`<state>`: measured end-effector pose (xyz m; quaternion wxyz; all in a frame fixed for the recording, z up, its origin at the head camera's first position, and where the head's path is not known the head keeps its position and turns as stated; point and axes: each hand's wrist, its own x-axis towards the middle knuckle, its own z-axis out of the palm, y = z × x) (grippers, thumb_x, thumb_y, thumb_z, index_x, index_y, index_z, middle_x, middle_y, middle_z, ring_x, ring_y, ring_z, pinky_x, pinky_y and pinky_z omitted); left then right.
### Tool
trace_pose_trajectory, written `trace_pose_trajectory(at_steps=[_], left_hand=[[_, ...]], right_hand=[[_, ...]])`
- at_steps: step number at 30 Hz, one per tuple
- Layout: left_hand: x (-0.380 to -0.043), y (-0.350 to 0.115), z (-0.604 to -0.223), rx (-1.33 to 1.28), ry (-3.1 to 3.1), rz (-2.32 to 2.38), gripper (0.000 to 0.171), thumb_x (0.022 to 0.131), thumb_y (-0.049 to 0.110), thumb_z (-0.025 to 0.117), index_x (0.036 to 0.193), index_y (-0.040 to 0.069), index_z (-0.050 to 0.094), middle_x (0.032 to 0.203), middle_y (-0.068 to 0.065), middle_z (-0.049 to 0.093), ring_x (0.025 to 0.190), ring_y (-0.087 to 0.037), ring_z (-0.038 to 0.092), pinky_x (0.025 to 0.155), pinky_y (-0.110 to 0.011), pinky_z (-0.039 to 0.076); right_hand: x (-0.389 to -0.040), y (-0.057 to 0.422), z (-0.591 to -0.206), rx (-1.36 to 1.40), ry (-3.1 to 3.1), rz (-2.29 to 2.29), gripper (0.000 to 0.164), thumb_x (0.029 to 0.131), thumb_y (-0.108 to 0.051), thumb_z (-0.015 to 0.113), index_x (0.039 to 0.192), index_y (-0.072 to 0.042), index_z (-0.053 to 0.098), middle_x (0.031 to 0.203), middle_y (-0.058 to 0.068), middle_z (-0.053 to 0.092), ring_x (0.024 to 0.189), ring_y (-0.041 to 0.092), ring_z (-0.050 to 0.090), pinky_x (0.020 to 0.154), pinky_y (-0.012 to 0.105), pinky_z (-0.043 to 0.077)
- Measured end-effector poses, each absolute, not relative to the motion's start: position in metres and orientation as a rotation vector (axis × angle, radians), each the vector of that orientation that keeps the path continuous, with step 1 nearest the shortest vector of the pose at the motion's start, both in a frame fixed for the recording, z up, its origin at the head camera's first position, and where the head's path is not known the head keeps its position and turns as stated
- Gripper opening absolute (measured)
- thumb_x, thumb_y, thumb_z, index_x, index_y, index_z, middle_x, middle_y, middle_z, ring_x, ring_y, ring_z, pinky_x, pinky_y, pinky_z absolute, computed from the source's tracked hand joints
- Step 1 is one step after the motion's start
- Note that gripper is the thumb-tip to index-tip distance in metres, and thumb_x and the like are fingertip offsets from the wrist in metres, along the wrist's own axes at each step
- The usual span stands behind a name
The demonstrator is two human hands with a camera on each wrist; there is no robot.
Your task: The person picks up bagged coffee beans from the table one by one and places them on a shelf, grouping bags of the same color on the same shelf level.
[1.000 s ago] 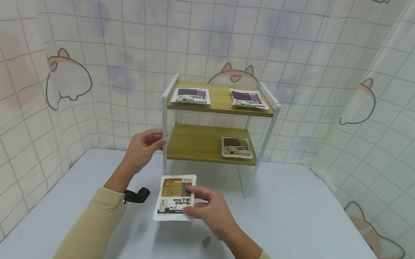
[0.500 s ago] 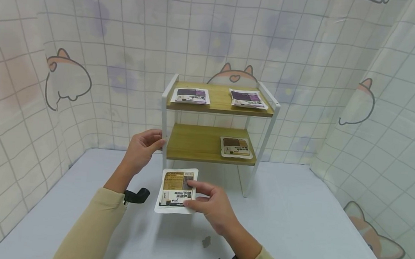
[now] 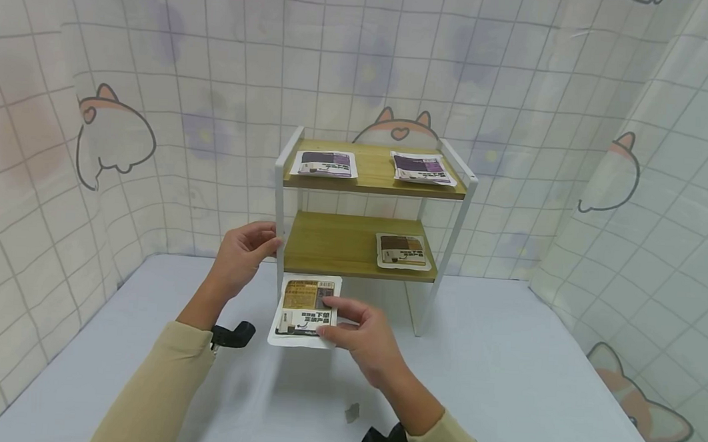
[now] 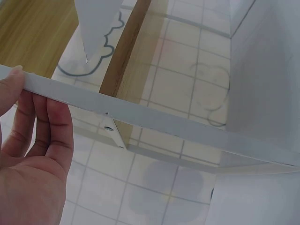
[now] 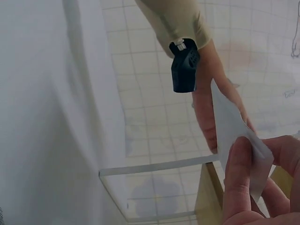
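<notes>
A white-framed two-tier shelf rack (image 3: 329, 236) with wooden boards stands on the table. My left hand (image 3: 241, 255) grips its left front post; in the left wrist view, the thumb and curled fingers hold the white post (image 4: 154, 121). Just below the lower board's front edge, my right hand (image 3: 368, 342) pinches a flat packet (image 3: 304, 308) by its right side. The packet has a gold and white label and faces up, apart from the rack. From the right wrist, its pale underside (image 5: 229, 122) shows nearly edge-on, between thumb and fingers.
Two purple-labelled packets, one left (image 3: 323, 164) and one right (image 3: 423, 169), lie on the top board. A brown-labelled packet (image 3: 403, 252) lies at the lower board's right. A small grey scrap (image 3: 352, 413) sits on the white tabletop (image 3: 503, 362). Gridded curtains surround the table.
My right hand has carried the gold-labelled packet forward, from nearer me to the lower board's front edge. The left hand has stayed on the post.
</notes>
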<state>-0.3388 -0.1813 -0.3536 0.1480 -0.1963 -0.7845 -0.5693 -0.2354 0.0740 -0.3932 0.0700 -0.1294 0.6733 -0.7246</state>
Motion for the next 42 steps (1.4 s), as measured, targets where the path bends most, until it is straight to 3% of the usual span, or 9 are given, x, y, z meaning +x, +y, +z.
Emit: trace_pose_trajectory(at_steps=[9,16,28,37,42], left_hand=[[-0.338,-0.181,-0.353,-0.563,-2.255,-1.644,0.037,0.1,0.025,0.068,0.132,0.006,0.067,0.12,-0.018,0.072,0.101,-0.015,0.069,0.091,-0.022,0.055],[-0.338,-0.181,-0.353,-0.577,-2.245,-1.663,0.038,0.1,0.026,0.068,0.132,0.005,0.066,0.124,-0.026,0.068,0.102,-0.014,0.07,0.091,-0.022,0.056],[-0.339,-0.181,-0.353,-0.567,-2.254,-1.661,0.038,0.1,0.027,0.068,0.132,0.007,0.067,0.124,-0.023,0.07,0.102,-0.013,0.069,0.091,-0.021,0.056],[-0.338,-0.181,-0.352,-0.572,-2.25,-1.676,0.038,0.1,0.026,0.068,0.133,0.005,0.065,0.126,-0.025,0.069,0.102,-0.014,0.07,0.091,-0.021,0.055],[-0.339,-0.182,-0.353,-0.575,-2.244,-1.687,0.036,0.1,0.027,0.068,0.131,0.009,0.067,0.126,-0.023,0.069,0.104,-0.014,0.069,0.091,-0.022,0.056]], right_hand=[[-0.244,0.075,-0.392,-0.38,2.066,-2.196,0.047,0.089,-0.005,0.078,0.134,-0.007,0.067,0.136,0.019,0.063,0.111,0.026,0.071,0.09,0.034,0.061],[-0.25,0.076,-0.394,-0.339,2.093,-2.206,0.045,0.09,-0.005,0.077,0.134,-0.009,0.067,0.136,0.018,0.064,0.111,0.025,0.07,0.091,0.035,0.06],[-0.26,0.075,-0.391,-0.293,2.067,-2.228,0.044,0.09,-0.007,0.077,0.133,-0.013,0.068,0.133,0.014,0.067,0.109,0.024,0.07,0.09,0.035,0.061],[-0.268,0.072,-0.387,-0.307,2.01,-2.284,0.043,0.091,-0.003,0.075,0.133,-0.007,0.068,0.13,0.02,0.068,0.106,0.022,0.071,0.089,0.034,0.061],[-0.269,0.072,-0.385,-0.28,2.022,-2.31,0.041,0.091,-0.007,0.077,0.132,-0.008,0.069,0.132,0.018,0.067,0.107,0.024,0.071,0.09,0.036,0.061]])
